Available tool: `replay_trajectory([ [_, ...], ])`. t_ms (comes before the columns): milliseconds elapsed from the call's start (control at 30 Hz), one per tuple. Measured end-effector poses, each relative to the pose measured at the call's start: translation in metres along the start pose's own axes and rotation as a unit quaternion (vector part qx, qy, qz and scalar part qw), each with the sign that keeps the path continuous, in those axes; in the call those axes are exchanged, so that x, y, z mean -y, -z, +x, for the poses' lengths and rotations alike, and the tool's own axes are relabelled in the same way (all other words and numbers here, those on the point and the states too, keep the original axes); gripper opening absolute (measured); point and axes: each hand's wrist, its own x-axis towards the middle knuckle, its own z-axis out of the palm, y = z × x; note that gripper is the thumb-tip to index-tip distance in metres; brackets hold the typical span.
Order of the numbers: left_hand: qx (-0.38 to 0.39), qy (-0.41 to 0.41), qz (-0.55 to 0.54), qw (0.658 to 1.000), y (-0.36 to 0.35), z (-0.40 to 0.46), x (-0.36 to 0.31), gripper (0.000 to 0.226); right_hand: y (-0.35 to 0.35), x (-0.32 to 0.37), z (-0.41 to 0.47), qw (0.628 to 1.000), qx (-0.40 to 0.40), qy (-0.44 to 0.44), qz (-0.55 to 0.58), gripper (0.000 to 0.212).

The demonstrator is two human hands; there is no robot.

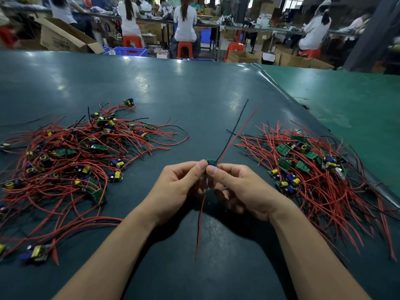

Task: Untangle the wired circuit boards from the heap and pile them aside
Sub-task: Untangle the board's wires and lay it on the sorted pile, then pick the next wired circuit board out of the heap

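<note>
Circuit board (211, 163) was pinched between both hands right in the middle of the worktop (194, 94), held up off the surface. From the head view, the left hand (177, 187) and the right hand (240, 189) each had a grip closed on that one small board, thumb tips meeting on top of it. Its wires ran roughly straight away from the person and back toward them: a red and a black lead (236, 131) going up and off to the far right, another pair (200, 221) hanging down between the wrists.

Tangled heap (65, 161) sat to the left, the tidier pile (313, 169) to the right, both well apart from the hands. I'd guess the right hand was nearer for dropping it on that pile. No containers on the worktop, only cardboard boxes (62, 37) and a blue crate (129, 51) behind it, contents not visible.
</note>
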Motion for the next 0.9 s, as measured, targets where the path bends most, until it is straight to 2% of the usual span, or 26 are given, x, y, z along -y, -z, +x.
replay_trajectory([
  [67, -0.001, 0.006, -0.011, 1.0, 0.001, 0.0, 0.001, 0.027, -0.002, 0.0, 0.001, 1.0, 0.0, 0.019, 0.009, 0.036],
  [267, 0.023, 0.008, -0.033, 0.999, 0.0, 0.0, 0.002, 0.027, -0.008, -0.003, 0.008, 0.987, -0.092, 0.065, 0.116, 0.027],
  [367, 0.01, 0.01, -0.038, 0.999, 0.001, 0.002, 0.003, 0.024, -0.015, -0.005, 0.01, 0.982, -0.079, 0.078, 0.15, 0.019],
  [533, 0.032, 0.0, -0.031, 0.999, 0.002, 0.001, 0.005, 0.028, -0.016, -0.005, 0.011, 0.977, -0.098, 0.089, 0.167, 0.004],
  [700, 0.024, -0.05, 0.104, 0.993, 0.0, 0.0, 0.006, 0.029, -0.015, -0.007, 0.01, 0.982, -0.127, 0.107, 0.089, 0.005],
  [900, -0.006, -0.1, 0.08, 0.992, -0.002, -0.003, 0.007, 0.035, -0.017, -0.009, 0.01, 0.972, -0.18, 0.146, -0.025, 0.013],
])
